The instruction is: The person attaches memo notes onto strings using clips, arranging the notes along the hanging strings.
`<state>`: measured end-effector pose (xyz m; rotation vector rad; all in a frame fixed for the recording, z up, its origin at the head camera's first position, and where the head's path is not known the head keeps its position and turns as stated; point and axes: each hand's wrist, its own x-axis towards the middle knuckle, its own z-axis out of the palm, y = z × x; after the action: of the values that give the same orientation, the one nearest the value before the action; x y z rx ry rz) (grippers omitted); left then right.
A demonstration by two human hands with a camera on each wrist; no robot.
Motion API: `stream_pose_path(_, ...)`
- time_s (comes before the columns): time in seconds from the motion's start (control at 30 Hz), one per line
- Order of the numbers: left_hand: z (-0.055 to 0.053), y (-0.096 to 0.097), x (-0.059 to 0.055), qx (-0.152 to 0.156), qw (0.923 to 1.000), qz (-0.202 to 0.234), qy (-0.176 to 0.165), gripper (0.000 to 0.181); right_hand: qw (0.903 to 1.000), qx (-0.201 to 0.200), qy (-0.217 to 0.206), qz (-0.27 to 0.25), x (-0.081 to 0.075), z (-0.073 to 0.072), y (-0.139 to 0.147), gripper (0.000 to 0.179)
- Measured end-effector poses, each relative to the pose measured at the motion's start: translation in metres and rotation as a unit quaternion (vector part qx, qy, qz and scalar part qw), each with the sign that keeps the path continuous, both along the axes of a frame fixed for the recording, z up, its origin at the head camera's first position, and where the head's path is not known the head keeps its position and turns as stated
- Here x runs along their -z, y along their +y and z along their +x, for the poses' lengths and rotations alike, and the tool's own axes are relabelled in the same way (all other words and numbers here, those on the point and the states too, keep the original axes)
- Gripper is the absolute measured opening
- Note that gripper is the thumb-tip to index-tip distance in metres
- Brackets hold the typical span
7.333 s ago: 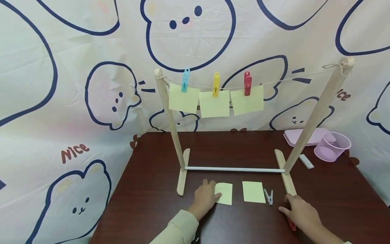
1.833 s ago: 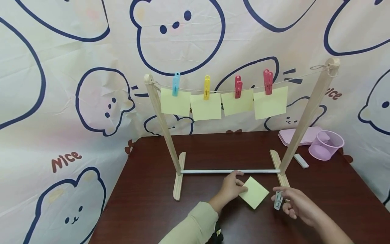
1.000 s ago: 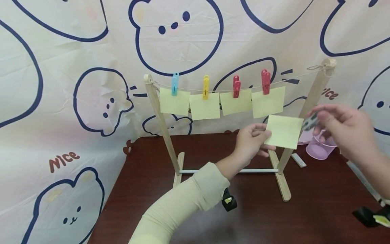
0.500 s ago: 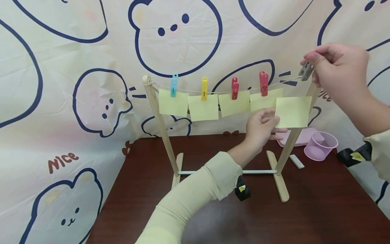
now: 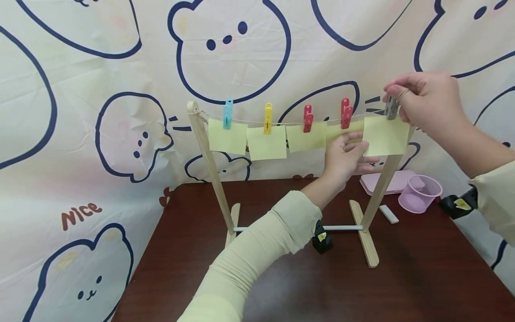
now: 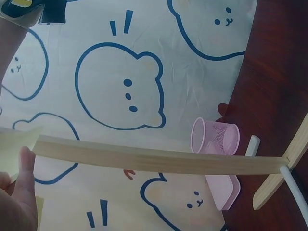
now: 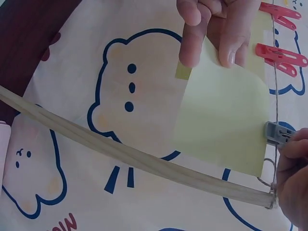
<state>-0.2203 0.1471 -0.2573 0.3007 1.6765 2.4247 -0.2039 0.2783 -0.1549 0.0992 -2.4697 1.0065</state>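
My left hand point(image 5: 344, 156) pinches the left edge of a pale yellow paper square point(image 5: 385, 136) beside the right post. My right hand point(image 5: 428, 100) pinches a grey clothespin point(image 5: 391, 108), which sits at the paper's top edge by the string point(image 7: 276, 96). Further left on the string hang several more paper squares, held by a blue clothespin point(image 5: 228, 114), a yellow clothespin point(image 5: 268, 118) and two red clothespins point(image 5: 308, 119). Part of the fourth paper point(image 5: 342, 129) is hidden behind my left hand. In the right wrist view the grey clothespin overlaps the paper's edge.
A wooden frame with a left post point(image 5: 213, 167), a right post point(image 5: 382, 192) and a white crossbar point(image 5: 342, 228) stands on the dark table point(image 5: 314, 286). Behind its right post are a pink cup point(image 5: 418, 197), a pink case point(image 5: 390, 182) and a white block point(image 5: 389, 214).
A fourth paper with a red clothespin has come onto the string. Both hands rose from the table with the last paper and grey clothespin. Lately the clothespin moved down-left to the paper's top edge.
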Motion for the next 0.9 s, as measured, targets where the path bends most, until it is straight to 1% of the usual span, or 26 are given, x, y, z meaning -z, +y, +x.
stream_pose_path(0.17, 0.001, 0.001, -0.004, 0.004, 1.0, 0.006, -0.005, 0.019, 0.9997, -0.006, -0.013, 0.019, 0.0, 0.001, 0.001, 0.041)
stream_pose_path(0.27, -0.002, 0.002, -0.001, 0.009, 0.9999, 0.013, -0.002, 0.021, 0.9992, -0.024, -0.027, 0.019, 0.0, 0.001, 0.003, 0.043)
stream_pose_path(0.33, -0.002, 0.002, 0.001, 0.016, 0.9996, 0.022, 0.001, 0.023, 0.9983, -0.032, -0.045, 0.018, -0.001, 0.001, 0.005, 0.047)
stream_pose_path(0.43, -0.001, -0.003, 0.005, 0.027, 0.9992, 0.025, 0.018, 0.027, 0.9966, -0.041, -0.066, 0.029, -0.002, 0.002, 0.007, 0.054)
stream_pose_path(0.5, 0.0, -0.008, 0.01, 0.03, 0.9988, 0.018, 0.034, 0.03, 0.9955, -0.045, -0.073, 0.041, -0.002, 0.005, 0.007, 0.058)
stream_pose_path(0.57, 0.002, -0.013, 0.017, 0.028, 0.998, 0.0, 0.056, 0.033, 0.9952, -0.054, -0.062, 0.053, 0.0, 0.009, 0.006, 0.059)
stream_pose_path(0.63, 0.006, -0.021, 0.025, 0.024, 0.9965, -0.023, 0.076, 0.035, 0.996, -0.054, -0.036, 0.061, 0.005, 0.015, 0.004, 0.058)
stream_pose_path(0.67, 0.008, -0.026, 0.031, 0.025, 0.9953, -0.037, 0.086, 0.036, 0.9966, -0.051, -0.016, 0.063, 0.009, 0.019, 0.003, 0.057)
stream_pose_path(0.7, 0.012, -0.03, 0.037, 0.026, 0.9936, -0.054, 0.096, 0.037, 0.9966, -0.047, 0.009, 0.067, 0.014, 0.024, 0.001, 0.054)
stream_pose_path(0.77, 0.019, -0.042, 0.052, 0.029, 0.9887, -0.089, 0.117, 0.037, 0.992, -0.035, 0.084, 0.087, 0.028, 0.034, -0.001, 0.048)
stream_pose_path(0.8, 0.024, -0.049, 0.059, 0.034, 0.9851, -0.108, 0.13, 0.036, 0.987, -0.032, 0.126, 0.095, 0.038, 0.039, -0.002, 0.044)
stream_pose_path(0.83, 0.028, -0.056, 0.067, 0.038, 0.9806, -0.13, 0.142, 0.035, 0.9795, -0.034, 0.166, 0.11, 0.048, 0.043, -0.003, 0.04)
stream_pose_path(0.87, 0.033, -0.065, 0.075, 0.041, 0.9735, -0.158, 0.16, 0.033, 0.971, -0.038, 0.202, 0.123, 0.059, 0.048, -0.003, 0.036)
stream_pose_path(0.9, 0.037, -0.074, 0.083, 0.041, 0.9629, -0.193, 0.184, 0.031, 0.9621, -0.041, 0.229, 0.142, 0.07, 0.052, -0.004, 0.034)
